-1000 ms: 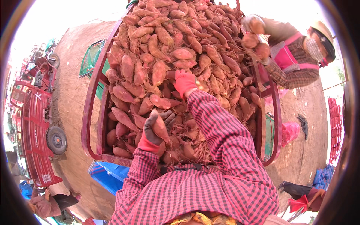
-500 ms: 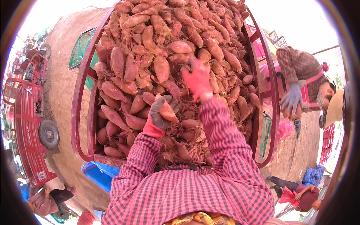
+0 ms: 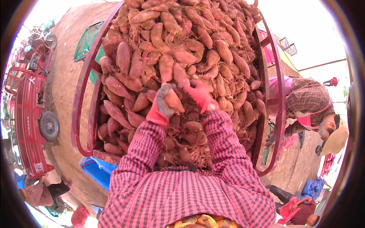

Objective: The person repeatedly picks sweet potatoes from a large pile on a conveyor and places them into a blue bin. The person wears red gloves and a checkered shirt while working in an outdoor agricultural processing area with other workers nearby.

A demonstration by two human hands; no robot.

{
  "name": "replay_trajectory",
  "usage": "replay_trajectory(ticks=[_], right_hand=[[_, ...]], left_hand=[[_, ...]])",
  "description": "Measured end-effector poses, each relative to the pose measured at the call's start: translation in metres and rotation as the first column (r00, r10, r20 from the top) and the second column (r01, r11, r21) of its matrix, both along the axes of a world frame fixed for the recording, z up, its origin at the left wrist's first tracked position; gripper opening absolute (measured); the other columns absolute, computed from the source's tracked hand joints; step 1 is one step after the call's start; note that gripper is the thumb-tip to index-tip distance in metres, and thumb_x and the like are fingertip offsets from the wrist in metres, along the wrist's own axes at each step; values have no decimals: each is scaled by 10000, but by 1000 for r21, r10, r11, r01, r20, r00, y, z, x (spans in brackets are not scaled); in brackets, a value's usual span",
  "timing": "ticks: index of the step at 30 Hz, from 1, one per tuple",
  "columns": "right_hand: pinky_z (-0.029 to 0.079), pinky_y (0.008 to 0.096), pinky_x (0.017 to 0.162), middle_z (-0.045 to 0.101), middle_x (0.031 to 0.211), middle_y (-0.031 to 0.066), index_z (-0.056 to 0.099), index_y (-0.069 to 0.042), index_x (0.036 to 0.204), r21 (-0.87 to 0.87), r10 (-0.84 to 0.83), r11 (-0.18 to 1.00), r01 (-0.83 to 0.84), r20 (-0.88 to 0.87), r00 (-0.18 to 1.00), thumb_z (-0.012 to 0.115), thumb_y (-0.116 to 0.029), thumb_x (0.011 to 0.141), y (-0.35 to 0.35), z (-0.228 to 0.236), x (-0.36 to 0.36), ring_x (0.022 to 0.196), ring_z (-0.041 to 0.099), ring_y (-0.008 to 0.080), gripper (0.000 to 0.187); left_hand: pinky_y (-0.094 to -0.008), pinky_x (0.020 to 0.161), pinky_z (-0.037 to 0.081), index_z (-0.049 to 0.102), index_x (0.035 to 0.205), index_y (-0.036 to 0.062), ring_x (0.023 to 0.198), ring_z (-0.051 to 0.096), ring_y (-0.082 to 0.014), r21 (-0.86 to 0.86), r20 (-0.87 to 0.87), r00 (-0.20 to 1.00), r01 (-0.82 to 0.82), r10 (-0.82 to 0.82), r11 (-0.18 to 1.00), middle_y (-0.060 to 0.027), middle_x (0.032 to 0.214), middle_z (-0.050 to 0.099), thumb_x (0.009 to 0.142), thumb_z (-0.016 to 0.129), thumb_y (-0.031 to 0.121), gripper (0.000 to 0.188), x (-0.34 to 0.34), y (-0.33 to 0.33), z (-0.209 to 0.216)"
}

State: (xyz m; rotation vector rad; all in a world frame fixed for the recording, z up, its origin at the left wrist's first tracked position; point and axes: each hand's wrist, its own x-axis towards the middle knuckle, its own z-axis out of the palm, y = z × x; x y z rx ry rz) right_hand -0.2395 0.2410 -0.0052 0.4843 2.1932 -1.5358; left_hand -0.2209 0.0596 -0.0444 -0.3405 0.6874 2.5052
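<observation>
A heap of reddish sweet potatoes with thin roots fills the cart in front of me. My left hand, in a red glove with grey fingers, is closed around a sweet potato with a pale lower end. Beside it, my right hand in the same kind of glove grips the lower end of another sweet potato. The two hands are close together over the near middle of the heap.
Dark red metal rails rise at both sides of the cart. To the right, a co-worker in a plaid shirt bends beside the rail. A red three-wheeled vehicle stands at the left; a blue sheet lies near the cart's left corner.
My right hand has come back toward me and now holds a sweet potato. My left hand keeps its sweet potato, shifted slightly right. The co-worker's hand has moved down toward the rail.
</observation>
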Motion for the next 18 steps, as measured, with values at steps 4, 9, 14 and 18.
replay_trajectory(ticks=[4,9,14,18], right_hand=[[538,327,901,714,1175,110,644,34,1241,-346,-247,928,139,-290,925,845,-314,864,-33,0,63,1077,641,152,551],[534,434,883,657,1137,160,647,3,1114,158,172,983,-92,-622,764,862,-310,766,-56,51,147,1036,654,327,515],[524,503,892,606,1219,201,628,-9,1118,482,497,859,-173,-702,510,872,-307,708,-116,76,211,1062,620,422,563],[514,516,929,585,1308,219,607,-21,1201,447,614,743,-498,-751,242,849,-335,733,-155,82,238,1131,608,422,613]], left_hand=[[-430,972,564,571,1253,80,1077,669,-246,114,105,992,51,-63,992,-99,1180,652,999,639,277,328,13,-12,11],[-383,1076,484,438,1484,64,1219,608,-223,-7,-527,839,153,-134,988,-91,1341,601,913,717,450,744,85,-52,40],[-412,1093,482,440,1486,69,1268,591,-250,-3,-374,923,95,-89,995,-105,1391,587,862,773,490,823,171,-116,40],[-417,1070,496,437,1492,58,1258,599,-265,89,-486,866,-85,118,992,-123,1402,591,860,780,419,805,228,-184,27]])
